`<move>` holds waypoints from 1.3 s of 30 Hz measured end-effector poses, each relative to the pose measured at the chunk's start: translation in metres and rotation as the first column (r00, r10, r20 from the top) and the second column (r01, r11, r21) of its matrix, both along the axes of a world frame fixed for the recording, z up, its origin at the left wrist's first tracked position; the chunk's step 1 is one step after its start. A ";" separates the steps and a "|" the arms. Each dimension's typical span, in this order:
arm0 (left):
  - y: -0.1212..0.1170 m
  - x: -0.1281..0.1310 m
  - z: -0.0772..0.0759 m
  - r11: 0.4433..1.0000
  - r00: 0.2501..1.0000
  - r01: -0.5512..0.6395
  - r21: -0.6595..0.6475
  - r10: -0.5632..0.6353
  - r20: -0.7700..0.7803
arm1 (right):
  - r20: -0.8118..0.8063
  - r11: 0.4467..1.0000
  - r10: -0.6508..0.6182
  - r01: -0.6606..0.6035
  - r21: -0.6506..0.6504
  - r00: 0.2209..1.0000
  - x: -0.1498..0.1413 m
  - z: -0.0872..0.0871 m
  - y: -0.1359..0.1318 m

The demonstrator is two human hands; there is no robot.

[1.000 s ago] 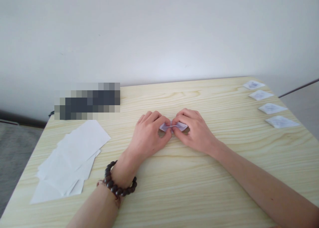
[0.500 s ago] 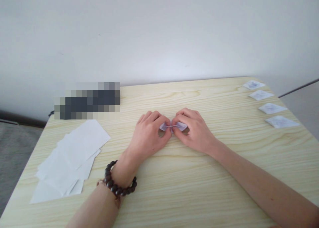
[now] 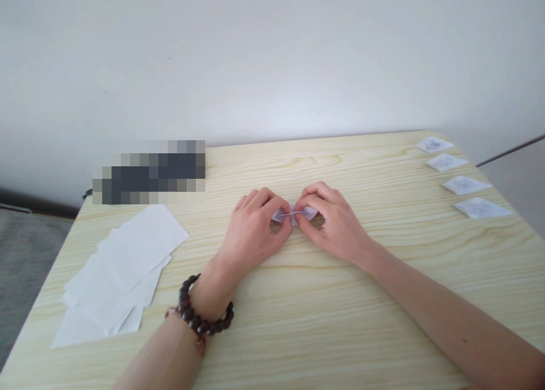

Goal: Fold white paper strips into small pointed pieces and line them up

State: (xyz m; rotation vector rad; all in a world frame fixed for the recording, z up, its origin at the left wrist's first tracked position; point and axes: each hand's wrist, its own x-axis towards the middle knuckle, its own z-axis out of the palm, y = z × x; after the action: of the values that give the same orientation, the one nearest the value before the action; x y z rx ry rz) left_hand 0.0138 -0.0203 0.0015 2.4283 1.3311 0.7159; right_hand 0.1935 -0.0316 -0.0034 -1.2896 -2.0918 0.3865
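Observation:
Between my two hands, near the middle of the table, is a small piece of folded white paper (image 3: 293,220) with pointed ends. My left hand (image 3: 258,225) pinches its raised middle edge between thumb and forefinger. From the other side, my right hand (image 3: 330,219) pinches the same edge close to the left fingertips. Parts of the folded paper are hidden behind the fingers. A dark beaded bracelet (image 3: 196,322) circles my left wrist.
White paper sheets (image 3: 136,242) lie overlapping at the left of the wooden table (image 3: 298,333). Several diamond-shaped folded papers (image 3: 466,185) form a column along the right edge. A blurred-out dark object (image 3: 149,177) lies at the back left, near the wall (image 3: 272,61).
My right fingers have shifted very slightly upward along with the right end of the folded paper. The left hand keeps its pinch almost unmoved.

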 end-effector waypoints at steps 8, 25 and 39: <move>0.001 0.001 0.000 1.000 1.000 -0.004 -0.009 0.004 0.001 | 0.012 1.000 -0.010 0.010 -0.010 1.000 -0.001 -0.001 0.001; 0.012 -0.024 0.002 0.942 0.932 0.031 -0.333 0.093 0.352 | -0.143 0.995 0.103 -0.104 0.006 0.984 0.038 0.003 0.016; 0.014 -0.028 0.005 0.949 0.890 0.071 -0.306 0.078 0.448 | -0.141 0.982 0.186 -0.183 0.037 0.972 0.046 0.000 0.022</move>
State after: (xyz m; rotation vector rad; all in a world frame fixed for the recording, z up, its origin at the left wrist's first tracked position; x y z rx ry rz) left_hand -0.0146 -0.0058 0.0063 1.8552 1.1516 0.9245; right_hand 0.2392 -0.0095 -0.0030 -1.0243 -2.0924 0.5181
